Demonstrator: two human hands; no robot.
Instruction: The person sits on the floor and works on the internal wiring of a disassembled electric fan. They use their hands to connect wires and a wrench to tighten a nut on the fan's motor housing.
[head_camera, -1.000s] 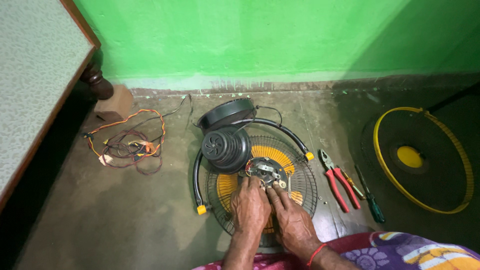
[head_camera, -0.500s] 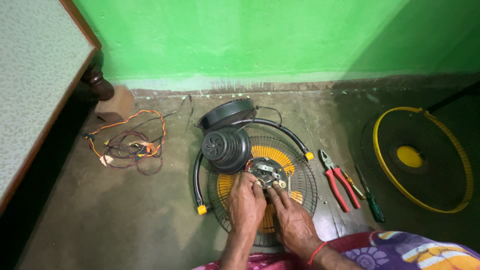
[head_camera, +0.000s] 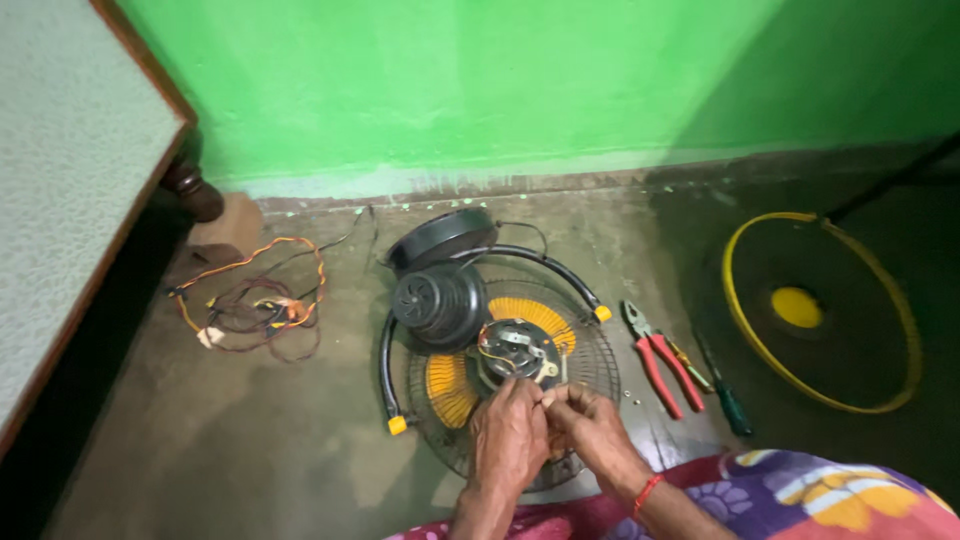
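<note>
A bare fan motor (head_camera: 516, 350) with coloured wires lies on a round wire grille (head_camera: 590, 372) that has an orange centre, on the floor. My left hand (head_camera: 508, 436) and my right hand (head_camera: 588, 420) meet at the motor's near edge, fingertips pinched together on something small that I cannot make out, possibly a wire. A black motor housing (head_camera: 438, 300) and a black dome cover (head_camera: 440, 238) sit just behind the motor. A curved black bracket with yellow end caps (head_camera: 390, 390) arcs around the grille.
Red-handled pliers (head_camera: 660, 362) and a green-handled screwdriver (head_camera: 724, 388) lie right of the grille. A yellow-rimmed fan guard (head_camera: 822, 310) sits far right. A tangle of orange and dark wires (head_camera: 255, 308) lies left. A table edge (head_camera: 110, 240) and a green wall (head_camera: 480, 90) bound the space.
Both hands have stayed at the motor's near edge, with small finger movements. The view has shifted slightly.
</note>
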